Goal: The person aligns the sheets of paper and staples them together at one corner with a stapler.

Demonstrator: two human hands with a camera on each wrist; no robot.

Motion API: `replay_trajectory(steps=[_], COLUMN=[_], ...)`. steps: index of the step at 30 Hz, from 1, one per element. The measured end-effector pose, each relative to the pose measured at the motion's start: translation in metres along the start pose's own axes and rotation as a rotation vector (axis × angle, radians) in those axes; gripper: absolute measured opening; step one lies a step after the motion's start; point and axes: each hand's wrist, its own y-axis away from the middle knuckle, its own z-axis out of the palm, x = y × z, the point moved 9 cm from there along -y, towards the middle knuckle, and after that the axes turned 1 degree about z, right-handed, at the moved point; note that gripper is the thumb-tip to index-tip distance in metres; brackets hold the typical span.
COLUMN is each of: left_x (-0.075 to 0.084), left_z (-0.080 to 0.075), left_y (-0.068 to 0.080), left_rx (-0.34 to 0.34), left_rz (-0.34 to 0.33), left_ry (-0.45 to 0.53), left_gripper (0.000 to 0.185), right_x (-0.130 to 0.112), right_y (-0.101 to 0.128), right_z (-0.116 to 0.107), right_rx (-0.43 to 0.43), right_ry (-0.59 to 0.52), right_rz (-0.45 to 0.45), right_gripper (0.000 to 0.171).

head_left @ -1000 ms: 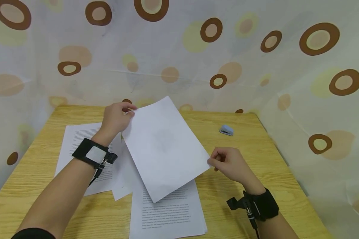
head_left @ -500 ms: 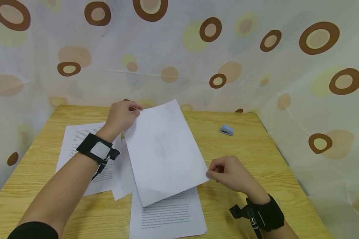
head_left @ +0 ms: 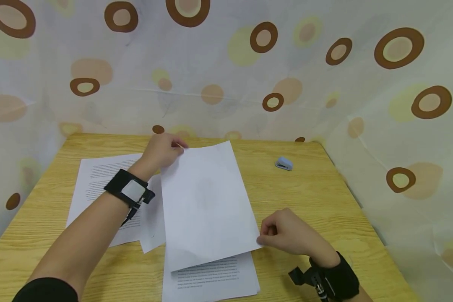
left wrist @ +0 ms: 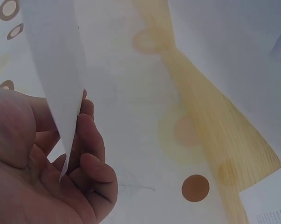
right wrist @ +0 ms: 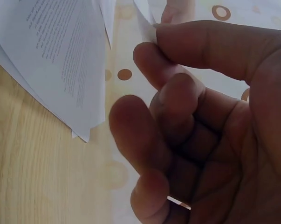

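Observation:
A blank-faced white sheet of paper (head_left: pixel 211 205) is held up at a slant over printed pages (head_left: pixel 211 281) in the head view. My left hand (head_left: pixel 164 150) pinches its far left corner; the left wrist view shows the paper's edge between thumb and fingers of that hand (left wrist: pixel 51 154). At the near right corner, my right hand (head_left: pixel 287 233) pinches the sheet between thumb and index finger. In the right wrist view the other fingers of this hand (right wrist: pixel 191 116) are curled and hold nothing. The sheet hides the upper part of the pages below it.
Another printed page (head_left: pixel 102 180) lies at the left, partly behind my left forearm, with a white sheet (head_left: pixel 152 222) beside it. A small light blue stapler (head_left: pixel 284 163) sits at the back right of the wooden table (head_left: pixel 313 193). A patterned curtain (head_left: pixel 211 63) hangs behind.
The held sheet has turned straighter and come down nearer the printed pages. My left hand has moved right and slightly down, and my right hand has moved toward the near edge.

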Motion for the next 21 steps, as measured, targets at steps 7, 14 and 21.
replay_trajectory(steps=[7,14,21], left_x=[0.000,-0.004,-0.006], left_z=[0.014,0.030,0.042], left_y=[0.000,0.004,0.006], left_rx=[-0.038,-0.088,-0.116], left_rz=[0.002,0.004,-0.001], left_ry=[-0.010,-0.028,-0.024], left_gripper=[0.020,0.021,0.021], right_x=[0.000,0.003,0.004], right_y=[0.001,0.004,0.006], right_z=[0.013,0.028,0.041], right_rx=[-0.054,-0.108,-0.151], right_ry=[-0.022,0.000,-0.007], right_rz=[0.008,0.032,0.040], right_gripper=[0.021,0.023,0.025])
